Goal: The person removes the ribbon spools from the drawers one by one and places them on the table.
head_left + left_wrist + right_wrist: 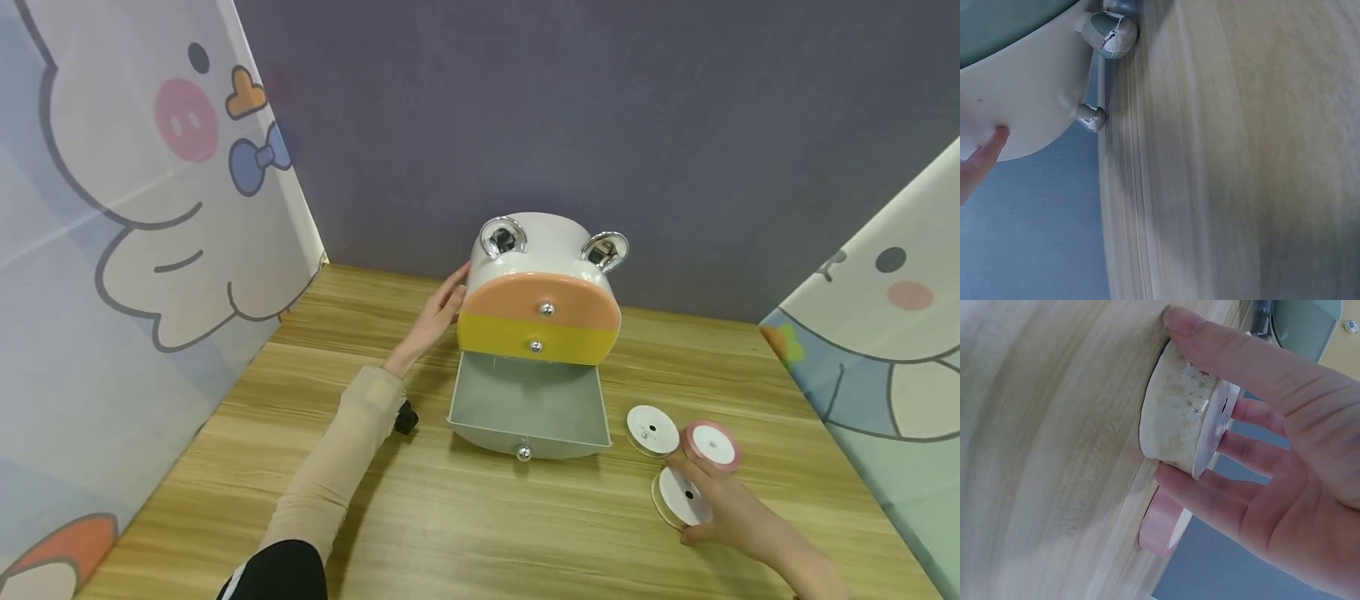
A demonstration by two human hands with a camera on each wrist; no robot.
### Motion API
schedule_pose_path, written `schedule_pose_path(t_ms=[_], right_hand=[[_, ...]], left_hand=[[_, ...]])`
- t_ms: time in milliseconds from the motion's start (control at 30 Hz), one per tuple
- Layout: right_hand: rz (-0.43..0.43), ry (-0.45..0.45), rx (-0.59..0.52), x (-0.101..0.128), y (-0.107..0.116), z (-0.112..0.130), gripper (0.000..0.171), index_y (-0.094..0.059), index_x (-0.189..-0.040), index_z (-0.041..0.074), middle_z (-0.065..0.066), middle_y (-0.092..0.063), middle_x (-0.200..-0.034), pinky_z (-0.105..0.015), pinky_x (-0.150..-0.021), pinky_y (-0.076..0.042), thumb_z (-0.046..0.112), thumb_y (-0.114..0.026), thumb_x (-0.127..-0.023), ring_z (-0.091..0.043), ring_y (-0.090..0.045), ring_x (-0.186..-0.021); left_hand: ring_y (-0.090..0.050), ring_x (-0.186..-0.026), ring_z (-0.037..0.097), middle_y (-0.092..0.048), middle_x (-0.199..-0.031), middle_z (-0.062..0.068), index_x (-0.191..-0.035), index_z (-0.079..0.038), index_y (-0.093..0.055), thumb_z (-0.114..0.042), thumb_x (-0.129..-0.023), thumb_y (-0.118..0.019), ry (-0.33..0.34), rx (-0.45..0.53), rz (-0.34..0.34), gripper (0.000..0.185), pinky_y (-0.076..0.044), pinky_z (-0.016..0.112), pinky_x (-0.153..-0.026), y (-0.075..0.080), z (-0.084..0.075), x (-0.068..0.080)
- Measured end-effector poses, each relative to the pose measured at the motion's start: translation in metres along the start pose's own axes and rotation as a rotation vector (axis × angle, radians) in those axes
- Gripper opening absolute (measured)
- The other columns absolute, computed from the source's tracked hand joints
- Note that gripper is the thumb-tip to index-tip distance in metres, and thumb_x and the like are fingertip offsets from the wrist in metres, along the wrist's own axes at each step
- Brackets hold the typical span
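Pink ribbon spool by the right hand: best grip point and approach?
Take the pink ribbon spool across its rim, from above. It seems to lean on the neighbouring white spool, so its wound edge is exposed on both sides, while the flat faces offer nothing to pinch. The right hand already grips the cream spool that way.

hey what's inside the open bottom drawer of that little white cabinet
The pulled-out grey bottom drawer of the rounded white plastic cabinet shows only its bare floor; its back part is hidden beneath the yellow drawer front.
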State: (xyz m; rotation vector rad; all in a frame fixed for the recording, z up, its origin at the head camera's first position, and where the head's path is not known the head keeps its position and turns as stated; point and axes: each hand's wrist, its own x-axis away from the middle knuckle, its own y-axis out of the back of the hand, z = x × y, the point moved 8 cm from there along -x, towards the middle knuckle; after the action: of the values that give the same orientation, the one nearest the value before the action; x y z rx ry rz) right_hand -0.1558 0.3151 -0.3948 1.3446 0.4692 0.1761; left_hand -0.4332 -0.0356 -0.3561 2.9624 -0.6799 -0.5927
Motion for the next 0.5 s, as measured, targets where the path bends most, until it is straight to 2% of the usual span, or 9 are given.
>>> schedule_pose_path(t_ms=[167,400,500], right_hand=[[0.017,-0.015,0.011,-0.001,-0.001,0.0,0.098,-0.058,-0.125,0.006,-0.021,-0.062,-0.125,-0.027,-0.071,-0.056,0.028,-0.098,-0.039,-0.025,-0.064,-0.094],[-0.041,0.015,0.037,0.001,0.0,0.001,0.1,-0.06,-0.123,0.006,-0.019,-0.063,-0.122,-0.028,-0.072,-0.057,0.028,-0.098,-0.033,-0.025,-0.063,-0.094],[-0.04,0.009,0.037,0.002,-0.001,0.0,0.099,-0.06,-0.123,0.007,-0.018,-0.063,-0.122,-0.027,-0.072,-0.056,0.029,-0.098,-0.034,-0.022,-0.063,-0.094]], left_hand=[[-0.042,-0.142,0.039,-0.022,-0.166,0.01,-0.159,-0.02,-0.024,-0.02,-0.11,-0.033,0.021,0.018,-0.001,0.05,-0.048,0.053,-0.107,-0.001,-0.003,0.001],[-0.041,-0.141,0.043,-0.021,-0.165,0.016,-0.159,-0.011,-0.021,-0.016,-0.109,-0.034,0.032,0.032,0.024,0.052,-0.047,0.053,-0.108,-0.005,-0.028,0.01],[-0.041,-0.141,0.043,-0.021,-0.165,0.017,-0.159,-0.011,-0.021,-0.015,-0.109,-0.033,0.032,0.039,0.025,0.052,-0.047,0.054,-0.109,-0.005,-0.028,0.011]])
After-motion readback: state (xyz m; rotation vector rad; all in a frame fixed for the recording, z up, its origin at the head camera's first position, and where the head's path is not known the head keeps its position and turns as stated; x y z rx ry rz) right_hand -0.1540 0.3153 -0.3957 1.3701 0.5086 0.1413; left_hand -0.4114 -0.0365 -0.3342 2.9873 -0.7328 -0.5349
